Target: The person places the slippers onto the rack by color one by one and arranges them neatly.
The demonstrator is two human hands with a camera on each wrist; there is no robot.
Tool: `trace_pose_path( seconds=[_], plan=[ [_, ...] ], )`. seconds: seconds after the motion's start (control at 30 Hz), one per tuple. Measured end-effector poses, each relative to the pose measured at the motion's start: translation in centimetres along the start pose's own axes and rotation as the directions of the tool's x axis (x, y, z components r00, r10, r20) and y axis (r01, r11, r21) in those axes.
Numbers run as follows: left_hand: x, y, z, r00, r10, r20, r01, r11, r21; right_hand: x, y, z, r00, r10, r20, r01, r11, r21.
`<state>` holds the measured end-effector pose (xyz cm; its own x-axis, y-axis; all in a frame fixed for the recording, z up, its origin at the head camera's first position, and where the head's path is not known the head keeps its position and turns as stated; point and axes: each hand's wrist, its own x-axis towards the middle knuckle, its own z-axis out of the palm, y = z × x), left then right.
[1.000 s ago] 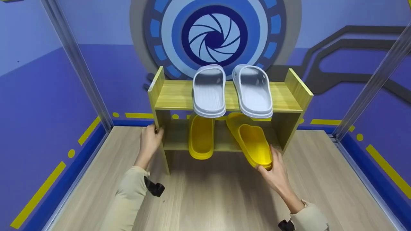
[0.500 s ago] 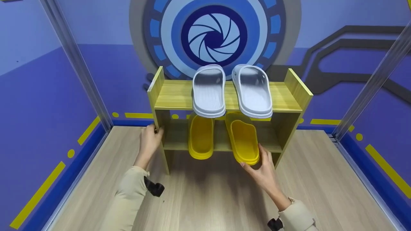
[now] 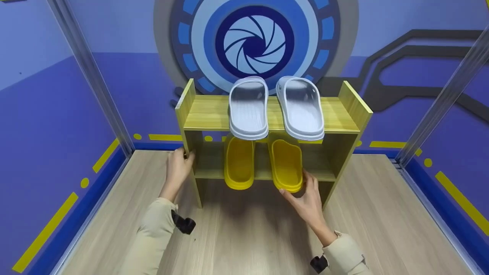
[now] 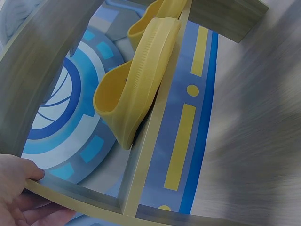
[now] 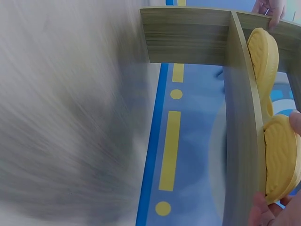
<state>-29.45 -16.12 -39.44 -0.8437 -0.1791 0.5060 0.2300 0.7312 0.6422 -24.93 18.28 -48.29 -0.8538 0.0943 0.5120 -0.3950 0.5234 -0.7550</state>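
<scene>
My right hand (image 3: 306,197) grips the heel of a yellow clog (image 3: 287,168), thumb at its left side and fingers along its right. This clog lies on the lower shelf of a wooden shoe rack (image 3: 208,114), its heel reaching past the front edge. Left of it on the same shelf sits the matching yellow clog (image 3: 239,164), also overhanging a little. With my left hand (image 3: 177,168) I hold the rack's left side panel, the thumb on the inner face in the left wrist view. The toes of the yellow clogs are hidden beneath the upper shelf.
Two pale grey clogs, the left one (image 3: 249,110) and the right one (image 3: 301,110), stand on the upper shelf, heels toward me. The rack stands on a wood-grain tabletop (image 3: 244,236). Blue patterned walls (image 3: 130,76) close in behind and on both sides.
My right hand has moved left and slightly inward with the right yellow clog, which has swung from slanted to nearly straight beside its mate. The left hand stays on the side panel.
</scene>
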Motion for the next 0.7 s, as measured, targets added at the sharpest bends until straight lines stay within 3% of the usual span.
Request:
trace_pose_path(
  seconds=[0.2,0.33,0.53,0.7],
  plan=[
    [0.0,-0.1,-0.1,1.0,-0.011,0.006,0.011,1.0,-0.004,0.0,0.4,-0.4,1.0,-0.003,-0.003,0.003,1.0,0.011],
    [-0.1,-0.2,0.0,1.0,-0.023,0.015,0.023,1.0,-0.009,-0.4,1.2,-1.7,0.999,-0.006,-0.048,0.008,0.999,0.045],
    [-0.1,-0.2,0.0,0.999,-0.038,0.019,0.038,0.999,-0.019,-0.8,3.3,-5.6,0.985,-0.066,-0.16,0.075,0.996,0.051],
    [-0.4,-0.7,0.3,0.997,-0.036,0.065,0.039,0.998,-0.051,-0.8,5.3,-10.0,0.987,-0.046,-0.153,0.044,0.999,-0.018]
  ],
)
